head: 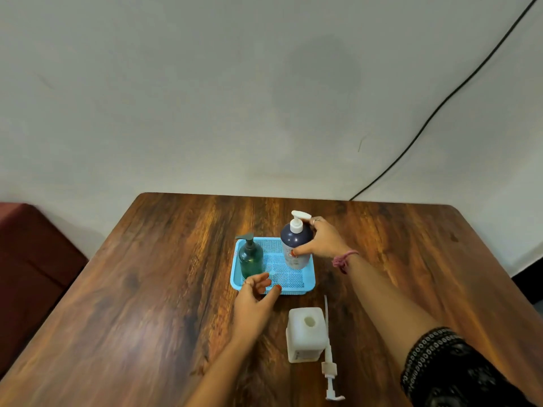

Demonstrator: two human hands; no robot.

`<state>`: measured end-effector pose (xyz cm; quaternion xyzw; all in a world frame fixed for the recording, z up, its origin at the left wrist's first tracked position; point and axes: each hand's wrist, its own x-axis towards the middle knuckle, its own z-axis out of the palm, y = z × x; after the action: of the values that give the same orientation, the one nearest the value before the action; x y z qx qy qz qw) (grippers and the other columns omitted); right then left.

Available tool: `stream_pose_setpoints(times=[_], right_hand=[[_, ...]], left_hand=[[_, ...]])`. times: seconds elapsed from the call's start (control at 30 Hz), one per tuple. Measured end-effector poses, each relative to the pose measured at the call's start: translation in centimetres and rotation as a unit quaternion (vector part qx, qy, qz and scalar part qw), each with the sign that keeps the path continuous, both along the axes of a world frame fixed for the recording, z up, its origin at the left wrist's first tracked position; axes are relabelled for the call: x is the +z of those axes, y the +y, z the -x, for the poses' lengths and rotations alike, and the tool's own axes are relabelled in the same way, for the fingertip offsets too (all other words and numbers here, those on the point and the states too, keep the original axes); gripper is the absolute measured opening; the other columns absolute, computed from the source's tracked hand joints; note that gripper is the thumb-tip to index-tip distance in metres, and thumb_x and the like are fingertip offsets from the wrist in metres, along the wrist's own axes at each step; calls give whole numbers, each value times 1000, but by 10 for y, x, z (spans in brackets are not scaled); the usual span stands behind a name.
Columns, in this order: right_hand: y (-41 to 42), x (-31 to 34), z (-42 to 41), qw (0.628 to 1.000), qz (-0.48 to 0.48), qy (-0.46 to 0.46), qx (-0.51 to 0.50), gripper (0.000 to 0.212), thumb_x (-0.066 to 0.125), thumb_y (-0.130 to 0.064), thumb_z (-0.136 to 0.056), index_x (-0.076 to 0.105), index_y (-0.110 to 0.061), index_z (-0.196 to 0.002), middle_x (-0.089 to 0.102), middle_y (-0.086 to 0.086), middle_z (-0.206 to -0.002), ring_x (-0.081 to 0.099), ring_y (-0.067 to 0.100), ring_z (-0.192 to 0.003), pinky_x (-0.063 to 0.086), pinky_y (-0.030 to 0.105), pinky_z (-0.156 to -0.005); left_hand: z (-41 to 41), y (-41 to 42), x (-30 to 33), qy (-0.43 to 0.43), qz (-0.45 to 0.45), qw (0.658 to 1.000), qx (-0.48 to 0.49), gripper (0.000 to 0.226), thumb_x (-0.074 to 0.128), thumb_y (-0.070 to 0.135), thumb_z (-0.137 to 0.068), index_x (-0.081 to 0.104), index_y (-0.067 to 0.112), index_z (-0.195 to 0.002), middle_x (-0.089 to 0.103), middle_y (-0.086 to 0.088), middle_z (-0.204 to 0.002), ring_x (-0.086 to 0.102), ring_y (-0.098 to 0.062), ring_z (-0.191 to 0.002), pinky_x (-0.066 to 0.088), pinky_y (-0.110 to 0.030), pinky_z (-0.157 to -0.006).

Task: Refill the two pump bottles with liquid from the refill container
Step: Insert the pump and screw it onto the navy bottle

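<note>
Your right hand (320, 242) grips the dark blue pump bottle (296, 245) around its body, thumb in front and fingers (316, 223) wrapped behind near the white pump head. That bottle stands upright at the far right corner of the blue basket (308, 284). The green pump bottle (250, 258) stands upright at the basket's left side, its pump on. Your left hand (254, 301) hovers over the basket's near edge, just beside the green bottle, fingers loosely spread and holding nothing.

Nearer to you on the surface (147, 274), the white refill container (307, 333) stands with its mouth open, and its removed pump (329, 356) lies just beside it on the right, tube pointing away from you.

You look to be at the start of the first refill: the container is opened, both bottles not yet uncapped. The next move likely calls for lifting the blue bottle out of the basket, steadying it, and unscrewing its pump collar. Keep it upright, and mind the green bottle close by your left hand.
</note>
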<state>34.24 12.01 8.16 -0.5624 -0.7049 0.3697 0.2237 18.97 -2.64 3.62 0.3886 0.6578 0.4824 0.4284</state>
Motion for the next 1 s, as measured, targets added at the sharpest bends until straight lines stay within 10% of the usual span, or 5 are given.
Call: stream_pose_setpoints(times=[0.73,1.0], right_hand=[[26,-60,-4,990,112,-19,78,85,83,-3,-63,42,-14,-137,48,4,-138,46,21,-126,45,34,-100],[-9,-56,-39,999,37,-34,17,49,70,-7,-81,53,-15,-126,60,3,-123,62,14,-104,54,22,-82]], left_hand=[[13,3,-29,-30,54,998,-20,26,67,5,-87,61,23,-104,67,-2,-106,65,-16,-100,53,-39,-95],[18,-11,-25,-24,31,994,-105,71,81,52,-65,53,28,-126,61,8,-123,58,-5,-113,48,-19,-89]])
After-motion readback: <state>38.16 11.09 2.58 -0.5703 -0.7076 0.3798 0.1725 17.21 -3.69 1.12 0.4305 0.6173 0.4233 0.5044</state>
